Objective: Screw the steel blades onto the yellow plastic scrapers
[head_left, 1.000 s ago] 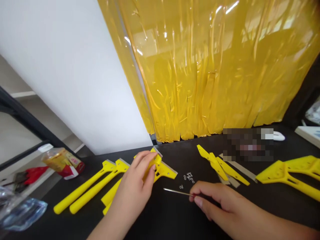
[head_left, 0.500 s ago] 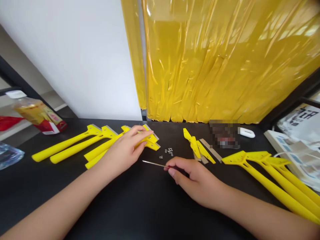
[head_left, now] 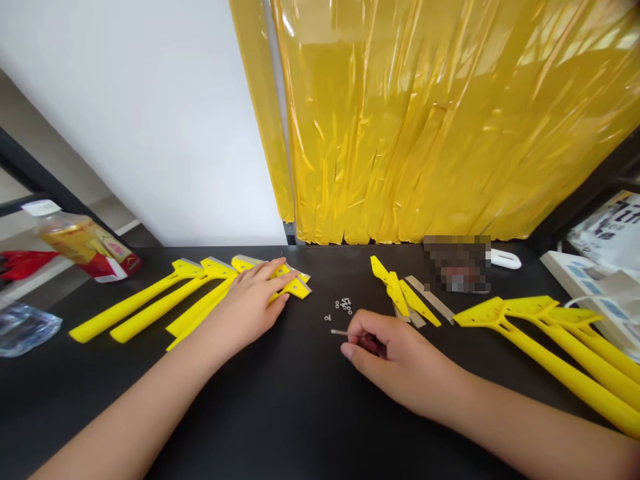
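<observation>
Left hand on yellow plastic scrapers with metal blades; right hand with thin silver metal rod

Left hand: palm down, fingers extended and slightly parted, lying across two overlapping scrapers left of centre; whether any finger grips is not visible.

Right hand: fingers curled, thumb near the index finger, closed around the rod, whose bare end points left; the rest is hidden in the hand.

Two further scrapers: side by side, left of the first pair.

Small shiny metal pieces: loose cluster between the hands, a few lying slightly apart.

Flat yellow plates with holes: overlapping, beyond the right hand, among flat grey metal strips.

Long yellow plastic handles with forked heads: three, far right, heads together.

Plastic bottle with white cap: tilted, far left.

Black tabletop: beneath the hands and parts.
</observation>
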A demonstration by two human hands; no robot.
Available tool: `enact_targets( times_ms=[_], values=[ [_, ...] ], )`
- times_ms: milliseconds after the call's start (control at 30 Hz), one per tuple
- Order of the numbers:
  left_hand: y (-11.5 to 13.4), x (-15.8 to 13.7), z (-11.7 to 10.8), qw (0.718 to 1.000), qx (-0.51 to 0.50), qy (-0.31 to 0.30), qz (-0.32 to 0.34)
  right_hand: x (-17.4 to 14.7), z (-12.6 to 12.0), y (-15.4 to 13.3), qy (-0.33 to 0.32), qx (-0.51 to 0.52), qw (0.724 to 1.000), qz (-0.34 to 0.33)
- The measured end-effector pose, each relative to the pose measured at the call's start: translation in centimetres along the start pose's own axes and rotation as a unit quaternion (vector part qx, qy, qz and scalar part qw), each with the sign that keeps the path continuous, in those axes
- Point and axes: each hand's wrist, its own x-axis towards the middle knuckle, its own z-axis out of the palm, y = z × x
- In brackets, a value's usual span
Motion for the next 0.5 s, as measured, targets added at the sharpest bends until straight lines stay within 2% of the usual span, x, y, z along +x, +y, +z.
enact_targets(
  times_ms=[267,400,500],
  values=[
    [-0.4,-0.5,0.4,1.000,0.009,0.019,0.002,-0.3,1.5,0.9,-0.034,0.128,0.991,0.033],
    [-0.3,-0.6,0.5,0.999,0.019,0.037,-0.002,0.9,0.9,0.6,0.011,0.174,0.984,0.030],
    [0.6,-1.0,-0.1,0.997,0.018,0.075,0.006,1.3,-1.6,-0.9,0.074,0.191,0.979,-0.003]
  ],
)
